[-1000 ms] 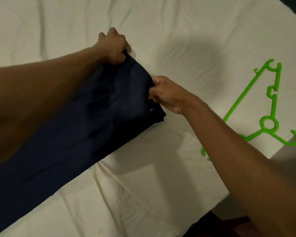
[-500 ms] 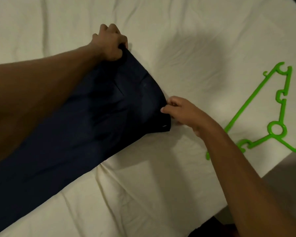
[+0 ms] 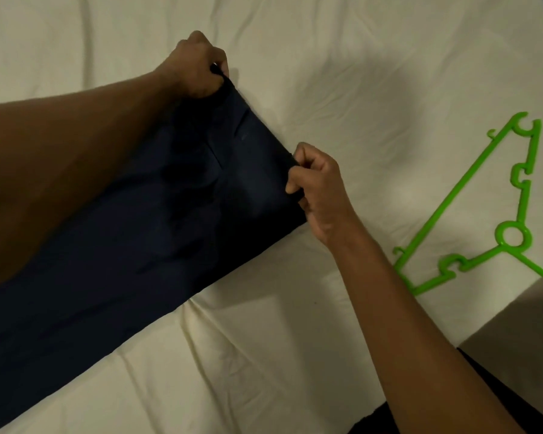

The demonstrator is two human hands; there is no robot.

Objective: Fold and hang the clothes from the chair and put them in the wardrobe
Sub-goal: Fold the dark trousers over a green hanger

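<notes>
A pair of dark navy trousers [image 3: 157, 245] is lying flat on a cream bedsheet [image 3: 342, 73], its long axis running diagonally from about 8 o'clock at the lower left edge of the view up toward 2 o'clock. The wide end is pointing to the upper right, and that end edge is slanting from 11 o'clock down to 4 o'clock between the two hands. The rest of the garment is stretching away out of view at the lower left.

The left hand [image 3: 198, 67] is gripping the far corner of that end, fingers curled tightly around a bunch of the fabric. The right hand [image 3: 318, 189] is pinching the near part of the same edge, fingers curled in and the thumb pressing the cloth against them. The fabric between the hands is lying taut, with a seam or crease showing down its middle.

A bright green plastic hanger [image 3: 464, 202] is lying flat on the sheet at 3 o'clock from the right hand, well apart from the trousers, its hook reaching toward the right edge of the view
</notes>
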